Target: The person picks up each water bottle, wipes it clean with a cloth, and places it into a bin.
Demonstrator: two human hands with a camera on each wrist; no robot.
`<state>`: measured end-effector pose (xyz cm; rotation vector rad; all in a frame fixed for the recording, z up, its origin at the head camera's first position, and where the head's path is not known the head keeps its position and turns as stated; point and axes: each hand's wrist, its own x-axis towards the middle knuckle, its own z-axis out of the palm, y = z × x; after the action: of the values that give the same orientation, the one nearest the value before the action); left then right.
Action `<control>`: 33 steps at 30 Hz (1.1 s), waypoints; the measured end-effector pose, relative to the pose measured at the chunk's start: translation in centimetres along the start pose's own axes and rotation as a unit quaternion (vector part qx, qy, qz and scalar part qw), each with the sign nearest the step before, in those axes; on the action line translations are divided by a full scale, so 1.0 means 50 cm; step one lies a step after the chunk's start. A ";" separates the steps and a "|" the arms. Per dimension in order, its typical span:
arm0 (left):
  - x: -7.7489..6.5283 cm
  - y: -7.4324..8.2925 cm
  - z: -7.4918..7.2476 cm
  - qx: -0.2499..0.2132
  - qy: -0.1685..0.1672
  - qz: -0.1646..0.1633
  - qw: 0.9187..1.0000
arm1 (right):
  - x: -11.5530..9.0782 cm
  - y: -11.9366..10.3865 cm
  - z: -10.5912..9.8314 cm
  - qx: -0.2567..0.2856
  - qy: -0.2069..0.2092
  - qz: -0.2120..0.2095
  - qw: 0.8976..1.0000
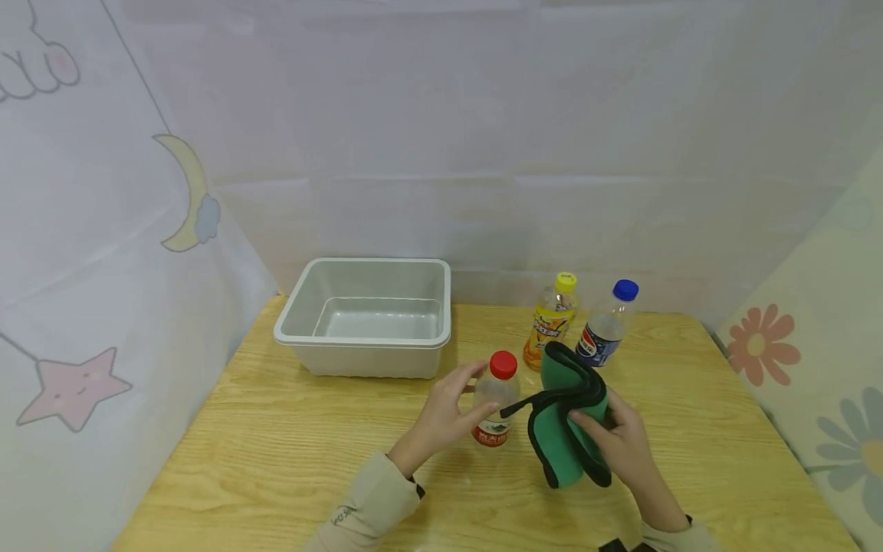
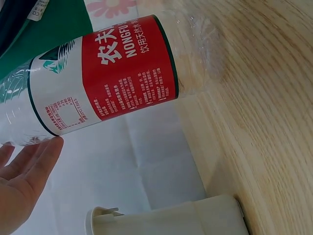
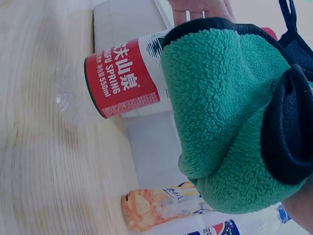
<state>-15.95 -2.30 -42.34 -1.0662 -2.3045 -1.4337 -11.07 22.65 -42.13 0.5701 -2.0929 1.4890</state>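
A clear plastic water bottle (image 1: 493, 433) with a red cap and a red-and-white label stands upright on the table. My left hand (image 1: 444, 414) is at its upper part, thumb across the front and fingers behind; in the left wrist view the fingers (image 2: 36, 164) meet the bottle's side. A folded green towel (image 1: 562, 445) with black edging is gripped in my right hand (image 1: 621, 437), thumb on the near face. The towel hangs just right of the water bottle. In the right wrist view the towel (image 3: 220, 107) covers the bottle's upper part and most of the right hand.
A white plastic tub (image 1: 372, 360) stands at the back left of the wooden table (image 1: 290, 468). Behind the towel are a yellow-capped bottle of orange drink (image 1: 549, 322) and a blue-capped Pepsi bottle (image 1: 602, 337). A white sheet (image 1: 441, 153) hangs behind the table.
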 end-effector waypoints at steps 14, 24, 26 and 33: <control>-0.003 -0.004 0.005 -0.015 0.010 0.006 1.000 | 0.009 0.001 0.031 0.008 -0.021 0.013 1.000; -0.002 -0.001 0.004 -0.016 0.009 0.009 1.000 | 0.013 0.011 0.045 -0.029 -0.080 -0.009 0.996; -0.002 -0.001 0.005 -0.018 0.009 0.012 1.000 | 0.015 0.010 0.047 -0.037 -0.092 -0.012 0.995; -0.002 0.000 0.005 -0.022 0.001 -0.006 1.000 | 0.024 0.005 0.048 -0.080 -0.128 -0.001 0.988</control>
<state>-15.83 -2.15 -42.52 -1.0638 -2.2922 -1.4961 -12.52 20.37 -42.23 0.7345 -2.3797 1.2863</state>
